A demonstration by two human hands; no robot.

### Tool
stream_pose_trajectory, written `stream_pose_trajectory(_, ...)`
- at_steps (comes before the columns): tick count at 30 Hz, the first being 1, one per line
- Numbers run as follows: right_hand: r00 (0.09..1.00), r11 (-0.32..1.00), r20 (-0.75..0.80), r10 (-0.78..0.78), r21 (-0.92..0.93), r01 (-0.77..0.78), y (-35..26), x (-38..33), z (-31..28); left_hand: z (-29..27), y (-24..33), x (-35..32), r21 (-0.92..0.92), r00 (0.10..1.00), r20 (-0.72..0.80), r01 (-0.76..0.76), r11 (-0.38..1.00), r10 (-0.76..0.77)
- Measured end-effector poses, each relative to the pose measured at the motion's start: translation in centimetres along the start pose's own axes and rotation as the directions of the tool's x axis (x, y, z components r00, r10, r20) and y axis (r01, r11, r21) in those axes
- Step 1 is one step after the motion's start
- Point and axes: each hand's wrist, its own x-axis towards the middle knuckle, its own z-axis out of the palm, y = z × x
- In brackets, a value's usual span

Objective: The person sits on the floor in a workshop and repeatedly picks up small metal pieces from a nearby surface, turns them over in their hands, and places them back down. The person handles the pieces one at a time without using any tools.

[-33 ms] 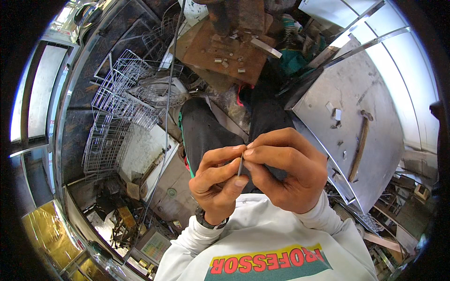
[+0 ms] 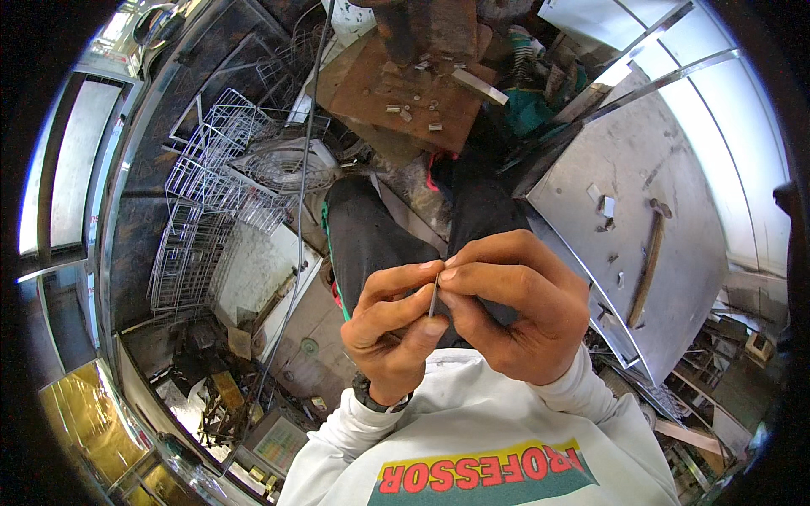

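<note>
A thin, narrow grey metal strip [image 2: 434, 301] stands edge-on between my two hands, above my lap. My left hand [image 2: 391, 327] pinches it between thumb and fingers, and a dark watch [image 2: 378, 396] circles that wrist. From the other side, my right hand [image 2: 521, 299] grips the same strip with thumb and fingertips drawn together. Both hands meet at the strip's upper end, so part of it is covered by fingers.
On the right, a metal-topped table [image 2: 582, 190] carries a wooden-handled hammer [image 2: 650, 261] and small scraps. Ahead, a brown board [image 2: 363, 93] holds small metal pieces and a flat strip [image 2: 479, 86]. Wire racks [image 2: 215, 160] pile up at the left, beside a hanging cable [image 2: 305, 160].
</note>
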Motion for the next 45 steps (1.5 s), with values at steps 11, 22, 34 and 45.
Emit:
stream_pose_trajectory(11,0.995,0.999,0.093,-0.032,0.017,0.031,1.3,0.4,-0.2,0.1,-0.2,0.3,0.135,0.998,0.030,-0.067,0.989,0.063)
stream_pose_trajectory(22,0.984,0.979,0.014,0.177,0.104,-0.177,1.8,0.4,-0.7,0.4,-0.6,1.3,-0.379,0.924,-0.005,0.353,0.855,-0.383)
stream_pose_trajectory(34,0.969,0.983,0.210,0.127,-0.158,-0.095,2.6,1.4,-0.8,-2.1,-0.9,2.2,-0.314,0.771,0.175,0.633,0.708,-0.612)
stream_pose_trajectory(45,0.991,1.000,0.130,-0.007,0.013,0.006,7.9,-1.3,-0.1,0.1,-5.0,2.4,-0.524,0.658,0.086,0.668,0.528,-0.748)
